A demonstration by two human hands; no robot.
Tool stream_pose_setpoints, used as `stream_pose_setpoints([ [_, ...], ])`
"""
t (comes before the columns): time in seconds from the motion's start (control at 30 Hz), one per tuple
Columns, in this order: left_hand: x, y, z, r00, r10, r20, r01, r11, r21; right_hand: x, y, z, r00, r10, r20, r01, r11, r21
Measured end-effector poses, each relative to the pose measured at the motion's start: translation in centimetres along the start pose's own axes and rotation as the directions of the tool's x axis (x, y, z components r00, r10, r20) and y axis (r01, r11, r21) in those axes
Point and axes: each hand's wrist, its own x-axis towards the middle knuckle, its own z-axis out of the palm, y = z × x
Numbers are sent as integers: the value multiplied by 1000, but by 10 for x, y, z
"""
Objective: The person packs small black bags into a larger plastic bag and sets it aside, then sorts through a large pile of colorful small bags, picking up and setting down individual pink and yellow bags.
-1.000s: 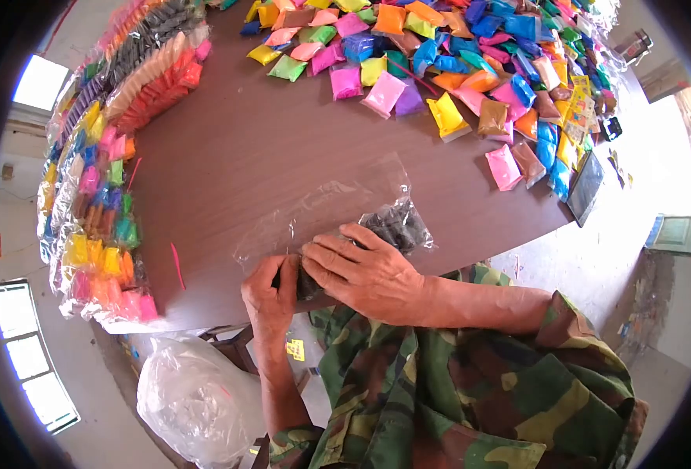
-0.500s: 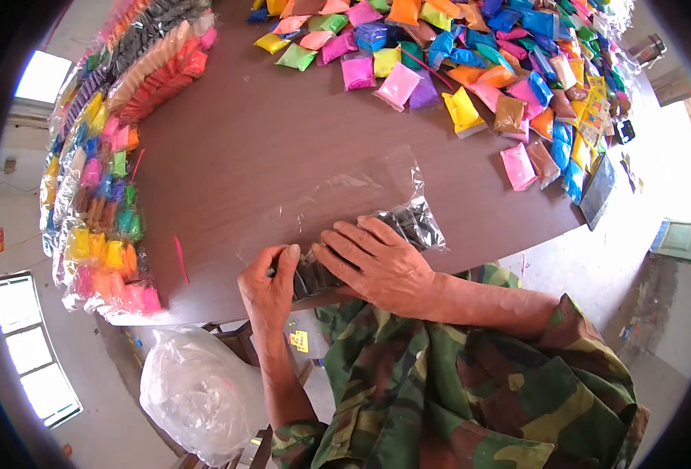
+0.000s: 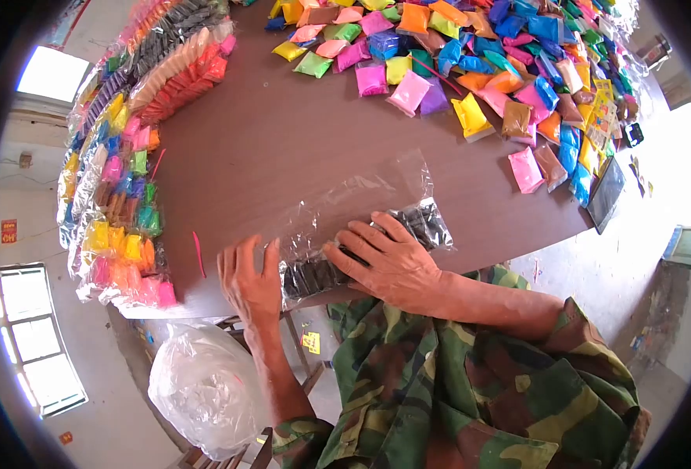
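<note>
Bright daylight, windows (image 3: 29, 297) glaring (blown white); fisheye edges darken.

Black packets (image 3: 312, 277) — partly hidden under right grip (image 3: 390, 270) | coloured heap (image 3: 474, 64) — cut off at top

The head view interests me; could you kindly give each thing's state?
Clear plastic bag, lying flat, partly filled
Black packets, lined up inside it
Left hand, open beside the bag
Right hand, fingers spread over the bag
Colorful packets, loosely heaped
Bagged packets, stacked in rows
Pink strip, lying loose
Translucent sack, crumpled
</note>
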Motion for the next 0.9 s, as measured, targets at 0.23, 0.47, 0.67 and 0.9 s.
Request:
stream_pose_setpoints([
  [0.23,52,-4,18,914,-17,405,128,960,-248,2,-1,-6,999,8,52,-12,997,70],
  [0.47,66,-5,-8,838,41,543,208,897,-390,4,-2,-4,999,23,33,-25,997,68],
  [0.67,24,0,-32,932,122,342,37,905,-424,6,-1,-5,997,13,71,-17,998,55],
  [0.9,-34,13,-25,950,308,44,-283,916,-285,6,-3,-4,999,33,25,-35,997,76],
])
